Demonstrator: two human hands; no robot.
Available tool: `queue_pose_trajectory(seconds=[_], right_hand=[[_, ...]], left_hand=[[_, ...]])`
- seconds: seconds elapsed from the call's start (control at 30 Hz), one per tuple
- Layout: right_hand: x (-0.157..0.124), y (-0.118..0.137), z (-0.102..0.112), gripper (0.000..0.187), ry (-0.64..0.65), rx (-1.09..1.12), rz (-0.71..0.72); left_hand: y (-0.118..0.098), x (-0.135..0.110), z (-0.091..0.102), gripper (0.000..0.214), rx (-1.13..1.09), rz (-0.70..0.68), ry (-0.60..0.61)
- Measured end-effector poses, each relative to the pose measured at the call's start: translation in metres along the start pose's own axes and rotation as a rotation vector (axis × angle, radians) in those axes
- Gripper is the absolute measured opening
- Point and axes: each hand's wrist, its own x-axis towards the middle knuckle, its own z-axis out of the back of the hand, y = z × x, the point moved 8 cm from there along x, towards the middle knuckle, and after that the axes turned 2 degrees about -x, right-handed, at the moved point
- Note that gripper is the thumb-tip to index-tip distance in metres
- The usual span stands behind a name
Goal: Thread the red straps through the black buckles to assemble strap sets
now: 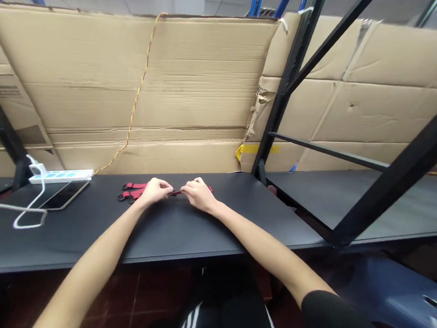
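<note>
A short piece of red webbing strap (177, 193) with a dark end fitting stretches between my two hands, just above the black tabletop (182, 232). My left hand (155, 191) pinches the strap at its dark end. On the other side, my right hand (199, 194) has its fingers closed round the strap, and a bit of red (210, 189) shows beyond the knuckles. Several more red straps (134, 193) with black rings or hooks lie beside and partly behind my left hand. The exact shape of the fitting is hidden by my fingertips.
A white power strip (62, 176) with a plugged-in white cable (32, 211) and a phone or tablet (66, 195) lie at the left. Cardboard (203, 81) walls the back. A black metal post (286, 93) rises at the right, near a slanting black beam (402, 159).
</note>
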Motion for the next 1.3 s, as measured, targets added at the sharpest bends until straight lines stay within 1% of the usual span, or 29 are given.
queue_pose_trajectory(seconds=[0.17, 0.3, 0.33, 0.4, 0.5, 0.6, 0.7, 0.8, 0.87, 0.9, 0.93, 1.03, 1.1, 1.13, 1.2, 1.23, 1.3], right_hand=[[-0.001, 0.005, -0.001, 0.029, 0.017, 0.005, 0.056], [-0.001, 0.008, -0.003, 0.028, 0.044, 0.024, 0.085], [-0.001, 0.009, -0.003, 0.028, 0.045, 0.040, 0.086], [-0.001, 0.010, -0.004, 0.025, 0.042, 0.109, 0.068], [0.000, 0.005, -0.004, 0.020, 0.021, 0.323, -0.021], [-0.001, -0.012, -0.006, 0.020, -0.022, 0.526, -0.166], [-0.003, -0.031, -0.012, 0.021, -0.029, 0.612, -0.282], [-0.004, -0.039, -0.018, 0.024, -0.015, 0.657, -0.314], [-0.004, -0.037, -0.020, 0.026, 0.009, 0.636, -0.309], [-0.004, -0.035, -0.019, 0.027, 0.019, 0.592, -0.305], [-0.004, -0.034, -0.017, 0.027, 0.030, 0.522, -0.298], [-0.004, -0.034, -0.008, 0.027, 0.075, 0.233, -0.283], [-0.007, -0.045, -0.005, 0.031, 0.147, 0.098, -0.313], [-0.010, -0.054, -0.006, 0.035, 0.202, 0.072, -0.344], [-0.018, -0.074, -0.011, 0.041, 0.324, 0.097, -0.412], [-0.021, -0.083, -0.014, 0.042, 0.379, 0.143, -0.424], [-0.027, -0.098, -0.018, 0.039, 0.422, 0.268, -0.438]], left_hand=[[0.004, 0.000, 0.000, 0.020, 0.039, 0.022, -0.016], [0.001, 0.000, -0.001, 0.018, 0.112, -0.012, -0.042], [0.000, 0.000, -0.003, 0.018, 0.113, -0.022, -0.035], [-0.001, -0.001, -0.010, 0.018, 0.066, -0.030, 0.016], [-0.005, -0.003, -0.019, 0.022, -0.079, -0.039, 0.084], [-0.010, -0.005, -0.019, 0.031, -0.193, -0.050, 0.086], [-0.012, -0.007, -0.017, 0.037, -0.207, -0.025, 0.108], [-0.012, -0.008, -0.019, 0.040, -0.193, -0.015, 0.144], [-0.011, -0.008, -0.021, 0.039, -0.211, -0.015, 0.154], [-0.010, -0.007, -0.020, 0.037, -0.207, -0.013, 0.141], [-0.008, -0.005, -0.018, 0.033, -0.176, -0.012, 0.110], [-0.004, -0.001, -0.002, 0.021, 0.024, -0.017, -0.054], [-0.001, 0.000, 0.008, 0.018, 0.103, 0.000, -0.128], [0.001, 0.001, 0.011, 0.017, 0.090, 0.026, -0.142], [0.006, 0.001, 0.014, 0.018, 0.001, 0.096, -0.142], [0.008, 0.001, 0.014, 0.020, -0.043, 0.125, -0.138], [0.010, 0.001, 0.012, 0.024, -0.124, 0.158, -0.117]])
